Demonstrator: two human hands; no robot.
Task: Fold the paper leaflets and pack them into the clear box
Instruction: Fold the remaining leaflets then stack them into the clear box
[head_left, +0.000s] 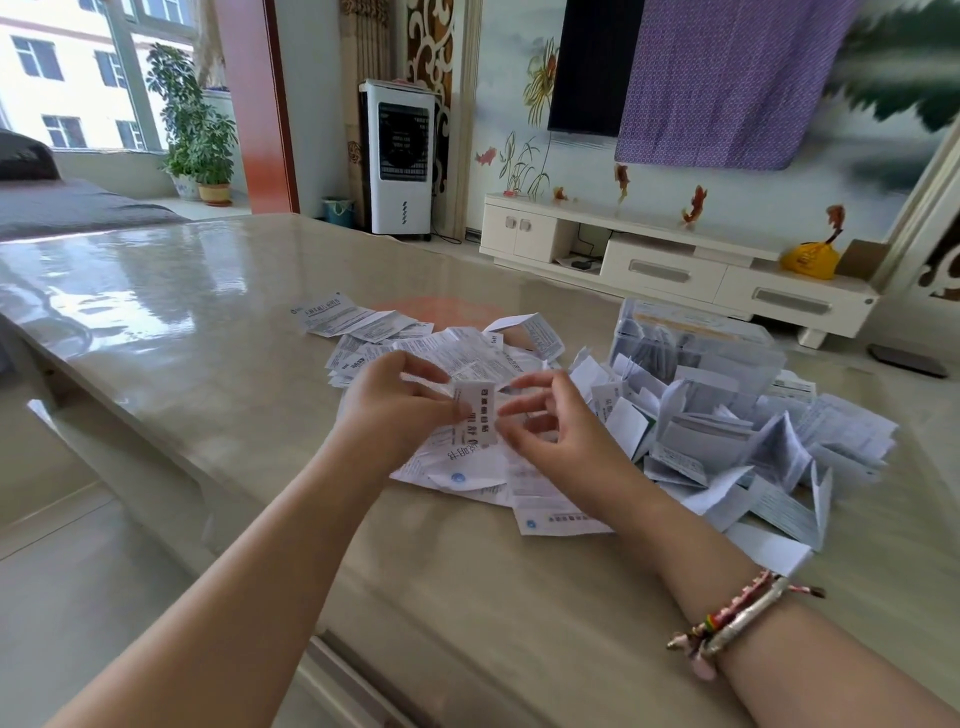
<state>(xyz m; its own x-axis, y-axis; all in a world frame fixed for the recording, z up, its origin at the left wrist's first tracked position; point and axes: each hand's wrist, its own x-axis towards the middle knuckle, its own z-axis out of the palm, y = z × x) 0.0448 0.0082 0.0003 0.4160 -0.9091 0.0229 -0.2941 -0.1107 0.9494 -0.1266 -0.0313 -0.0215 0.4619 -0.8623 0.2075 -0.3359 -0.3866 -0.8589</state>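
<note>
At frame centre, left hand and right hand pinch a folded leaflet above the bench.

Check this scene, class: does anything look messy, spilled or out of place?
Yes. Loose leaflets lie heaped against the clear box rather than inside it, and flat ones are scattered across the table. Both hands pinch one folded leaflet.

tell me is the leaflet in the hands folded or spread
Folded: the leaflet is a narrow strip pinched by left hand and right hand.
</note>
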